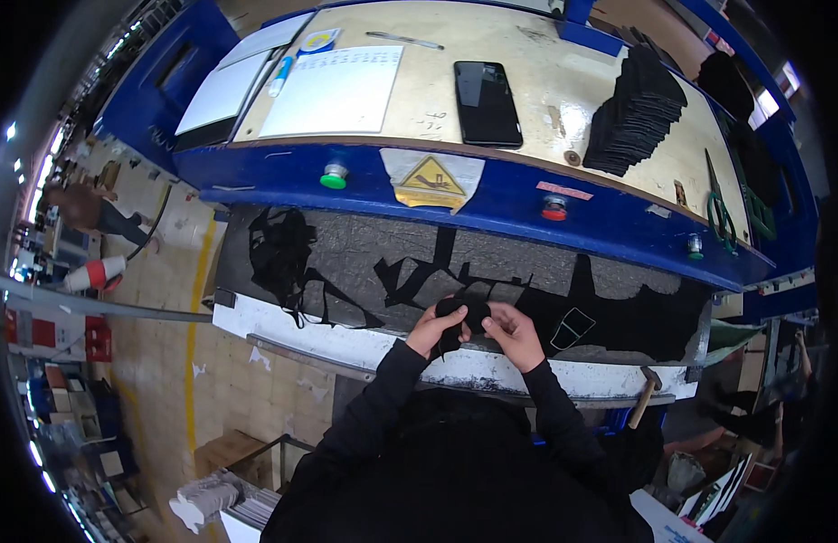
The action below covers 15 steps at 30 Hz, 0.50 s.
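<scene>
Factory floor, blue cutting press with a wooden top shelf (563, 100) and a dark grey cutting bed (364, 262) below it, white front edge toward the person. Both hands meet over the bed's front edge. Left hand (430, 328) and right hand (514, 333) are each pinched on 1 small black cut piece (461, 317), fingers curled around it, thumbs on top; the piece is lifted just off the bed, between the 2 hands, with a thin tail hanging down toward the white edge. Exact fingertip contact is hard to see, black on black.

Black leftover material (283, 253) lies on the bed to the left, more offcut strips (419, 271) just behind the hands, and 1 piece with a pale outline (572, 328) to the right. On the shelf: stack of black cut pieces (638, 113) at right, black phone (487, 102) in the middle, white sheet of paper (333, 90) at left, green-handled scissors (719, 210) far right. Wooden-handled hammer (645, 394) hangs off the bed's right front.

Judgement: separating or checking the piece goes best with both thumbs near the edge, peeling slowly so nothing stretches, keeping hands clear of the press opening.
</scene>
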Each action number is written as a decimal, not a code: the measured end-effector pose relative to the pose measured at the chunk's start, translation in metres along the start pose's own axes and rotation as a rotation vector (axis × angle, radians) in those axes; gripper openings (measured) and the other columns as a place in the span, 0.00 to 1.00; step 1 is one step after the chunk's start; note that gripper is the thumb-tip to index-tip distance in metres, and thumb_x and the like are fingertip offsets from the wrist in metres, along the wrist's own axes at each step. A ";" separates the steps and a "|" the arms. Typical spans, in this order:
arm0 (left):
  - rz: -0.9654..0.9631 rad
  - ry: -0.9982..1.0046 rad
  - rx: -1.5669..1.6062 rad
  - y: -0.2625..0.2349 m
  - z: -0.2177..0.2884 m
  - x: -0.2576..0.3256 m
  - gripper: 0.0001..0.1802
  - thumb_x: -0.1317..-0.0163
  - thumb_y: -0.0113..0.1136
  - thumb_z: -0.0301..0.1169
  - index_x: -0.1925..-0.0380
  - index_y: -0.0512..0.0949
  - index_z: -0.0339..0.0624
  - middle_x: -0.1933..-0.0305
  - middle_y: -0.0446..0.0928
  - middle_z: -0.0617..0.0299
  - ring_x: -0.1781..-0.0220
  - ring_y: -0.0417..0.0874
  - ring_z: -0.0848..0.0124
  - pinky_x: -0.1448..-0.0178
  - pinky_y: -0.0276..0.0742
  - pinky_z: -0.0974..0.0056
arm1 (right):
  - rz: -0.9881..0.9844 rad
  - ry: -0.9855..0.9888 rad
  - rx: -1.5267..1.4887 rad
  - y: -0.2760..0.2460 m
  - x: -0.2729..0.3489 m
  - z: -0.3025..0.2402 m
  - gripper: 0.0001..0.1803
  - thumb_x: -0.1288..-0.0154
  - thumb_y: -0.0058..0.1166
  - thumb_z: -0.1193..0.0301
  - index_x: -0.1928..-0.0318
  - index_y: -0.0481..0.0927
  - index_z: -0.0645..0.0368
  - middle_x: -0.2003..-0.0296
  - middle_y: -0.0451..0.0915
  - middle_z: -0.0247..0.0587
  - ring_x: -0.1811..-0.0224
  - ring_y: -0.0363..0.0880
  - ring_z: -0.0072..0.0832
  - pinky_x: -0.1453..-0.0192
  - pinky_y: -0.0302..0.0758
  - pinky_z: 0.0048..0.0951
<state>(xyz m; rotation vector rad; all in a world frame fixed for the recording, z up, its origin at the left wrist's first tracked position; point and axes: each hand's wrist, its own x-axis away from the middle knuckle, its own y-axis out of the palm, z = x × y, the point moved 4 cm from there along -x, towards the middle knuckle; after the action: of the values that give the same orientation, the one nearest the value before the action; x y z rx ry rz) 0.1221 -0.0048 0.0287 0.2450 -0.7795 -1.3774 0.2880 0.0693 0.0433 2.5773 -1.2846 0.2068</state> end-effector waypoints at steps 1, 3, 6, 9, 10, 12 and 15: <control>0.001 -0.003 0.014 0.001 -0.005 0.006 0.15 0.25 0.57 0.41 0.53 0.76 0.39 0.71 0.81 0.59 0.69 0.82 0.72 0.62 0.77 0.67 | -0.036 0.031 0.109 -0.004 0.001 0.005 0.10 0.28 0.62 0.73 0.52 0.81 0.65 0.63 0.84 0.33 0.61 0.81 0.16 0.55 0.77 0.22; -0.066 0.000 0.035 -0.011 -0.014 0.015 0.23 0.22 0.51 0.46 0.41 0.72 0.38 0.58 0.84 0.53 0.60 0.84 0.68 0.54 0.79 0.64 | 0.090 -0.100 0.153 -0.003 0.007 -0.005 0.08 0.28 0.61 0.74 0.53 0.80 0.65 0.64 0.84 0.32 0.62 0.81 0.15 0.56 0.77 0.20; -0.072 0.062 0.511 -0.010 -0.014 0.025 0.32 0.22 0.46 0.51 0.30 0.63 0.39 0.40 0.78 0.46 0.48 0.83 0.62 0.44 0.80 0.58 | 0.174 -0.341 0.577 0.007 0.034 -0.075 0.06 0.32 0.63 0.76 0.58 0.82 0.65 0.68 0.83 0.34 0.66 0.80 0.17 0.61 0.76 0.23; -0.134 0.126 0.580 -0.020 -0.027 0.031 0.36 0.22 0.39 0.58 0.25 0.57 0.46 0.31 0.71 0.43 0.39 0.80 0.54 0.37 0.78 0.51 | -0.186 -0.313 0.905 0.037 0.060 -0.136 0.06 0.35 0.64 0.76 0.59 0.84 0.62 0.67 0.83 0.45 0.65 0.84 0.36 0.58 0.78 0.32; -0.148 0.135 0.607 -0.020 -0.027 0.035 0.36 0.22 0.38 0.59 0.25 0.57 0.47 0.32 0.72 0.43 0.39 0.80 0.53 0.36 0.78 0.51 | -0.341 -0.324 0.943 0.044 0.066 -0.139 0.06 0.35 0.63 0.75 0.58 0.84 0.62 0.66 0.84 0.46 0.64 0.84 0.40 0.57 0.79 0.34; -0.185 0.148 0.623 -0.016 -0.029 0.039 0.34 0.21 0.37 0.57 0.26 0.57 0.49 0.35 0.73 0.40 0.41 0.82 0.49 0.37 0.78 0.49 | -0.551 -0.234 0.902 0.054 0.068 -0.138 0.08 0.36 0.65 0.73 0.57 0.85 0.61 0.64 0.85 0.46 0.61 0.84 0.43 0.55 0.80 0.38; -0.235 0.162 0.627 0.005 -0.039 0.040 0.30 0.21 0.40 0.52 0.28 0.60 0.48 0.37 0.74 0.38 0.44 0.83 0.47 0.39 0.79 0.48 | -0.713 -0.228 0.875 0.060 0.062 -0.121 0.10 0.36 0.66 0.70 0.56 0.86 0.59 0.62 0.85 0.47 0.59 0.85 0.45 0.54 0.80 0.38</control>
<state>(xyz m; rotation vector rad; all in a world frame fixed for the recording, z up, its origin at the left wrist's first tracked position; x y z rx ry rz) 0.1502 -0.0521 0.0172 0.9508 -1.0543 -1.2754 0.2755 0.0224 0.1834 3.6885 -0.2176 0.4024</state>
